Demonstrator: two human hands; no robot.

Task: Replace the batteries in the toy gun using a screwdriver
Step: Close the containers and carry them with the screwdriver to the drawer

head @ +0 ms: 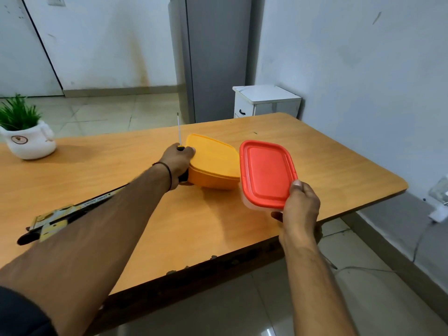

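Note:
A black and gold toy gun (52,220) lies on the wooden table (198,221) at the left, partly hidden by my left forearm. My left hand (178,162) grips a screwdriver (179,132) with its thin shaft pointing up, and the hand rests against the left side of a yellow lidded container (214,161). My right hand (300,206) holds the near corner of a clear box with a red lid (265,173), thumb on the lid, tilting it up off the table.
A white pot with a green plant (26,134) stands at the table's far left. Beyond the table are a grey fridge (213,57) and a small white cabinet (265,100). The table's right edge drops to a tiled floor with a cable (363,269).

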